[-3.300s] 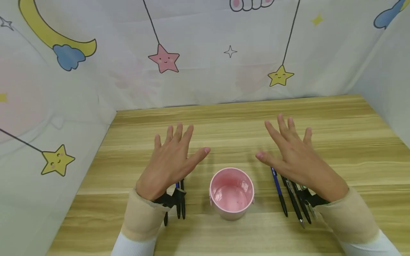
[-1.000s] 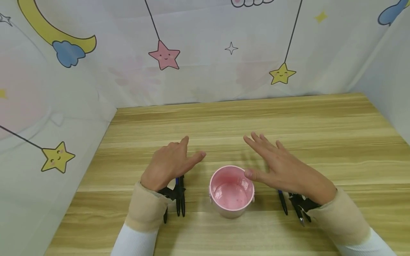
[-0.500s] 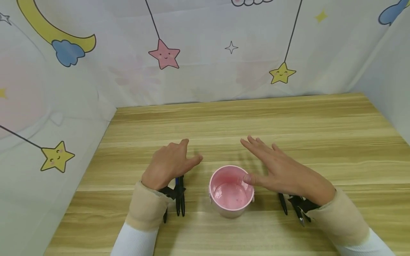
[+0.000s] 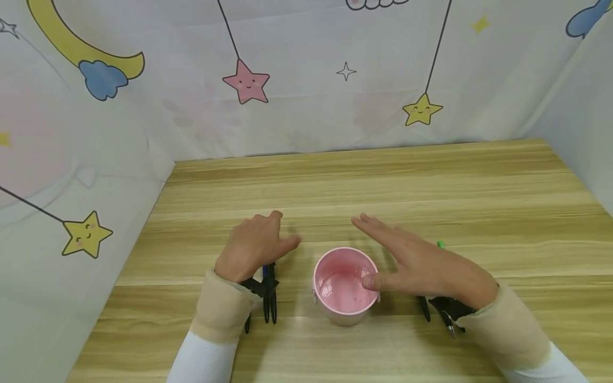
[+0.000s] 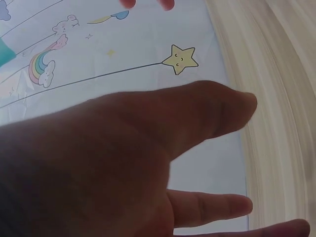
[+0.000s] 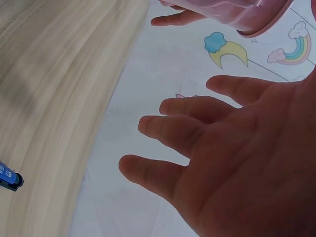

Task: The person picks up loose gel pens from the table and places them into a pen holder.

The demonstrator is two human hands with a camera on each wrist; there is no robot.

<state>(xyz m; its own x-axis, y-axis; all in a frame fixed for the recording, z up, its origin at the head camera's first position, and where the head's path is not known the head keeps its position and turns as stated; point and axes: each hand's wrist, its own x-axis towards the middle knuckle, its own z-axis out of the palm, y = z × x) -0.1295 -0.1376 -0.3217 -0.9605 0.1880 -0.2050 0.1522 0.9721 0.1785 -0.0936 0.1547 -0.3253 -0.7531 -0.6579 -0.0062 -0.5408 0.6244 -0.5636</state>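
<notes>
A pink bucket-shaped cup stands upright at the middle of the table. My right hand reaches in from the right with fingers extended, its thumb overlapping the cup's right rim in the head view. The right wrist view shows that hand with spread fingers and nothing in them, the pink cup beyond. Left of the cup, my left hand hovers with its thumb held out; in the left wrist view its fingers are extended and hold nothing. Black and blue pens lie under the left wrist.
More pens lie partly hidden beneath the right wrist, and a green tip peeks out behind that hand. One blue pen end shows in the right wrist view. A printed cloth borders the wooden table behind and at the sides.
Both hands were raised with fingers spread at first. The right hand has since moved left and down until its thumb overlaps the cup; the left has tipped lower. Cup and pens have stayed put.
</notes>
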